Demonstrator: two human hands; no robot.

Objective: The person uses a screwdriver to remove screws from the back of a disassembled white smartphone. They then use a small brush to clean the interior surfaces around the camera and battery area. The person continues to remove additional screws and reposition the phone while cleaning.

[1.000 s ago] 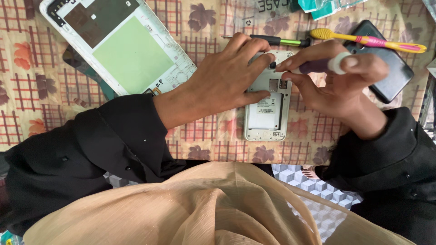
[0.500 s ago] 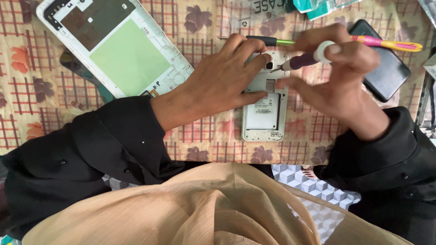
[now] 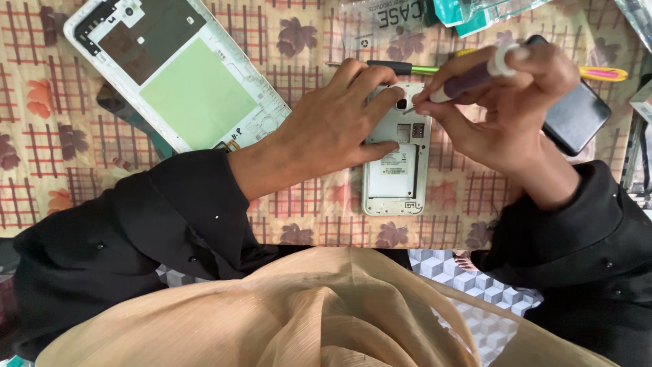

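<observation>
A small white phone point(image 3: 396, 170) with its back cover off lies on the patterned tablecloth point(image 3: 61, 156) near the table's front edge. My left hand point(image 3: 336, 126) rests on the phone's left side and pins it down, fingers spread over its upper part. My right hand point(image 3: 506, 102) grips a purple-handled screwdriver point(image 3: 468, 76) with a white cap, its tip set at the phone's top near the camera hole.
A large opened white tablet point(image 3: 173, 71) lies face down at the back left. A dark phone point(image 3: 574, 115) sits at the right behind my right hand. A yellow-and-pink tool point(image 3: 601, 72), a green-and-black tool point(image 3: 401, 68) and clear plastic packets point(image 3: 387, 20) lie at the back.
My right hand has shifted the screwdriver and tilted it lower, bringing its tip onto the top of the small phone. My left hand stays on the phone.
</observation>
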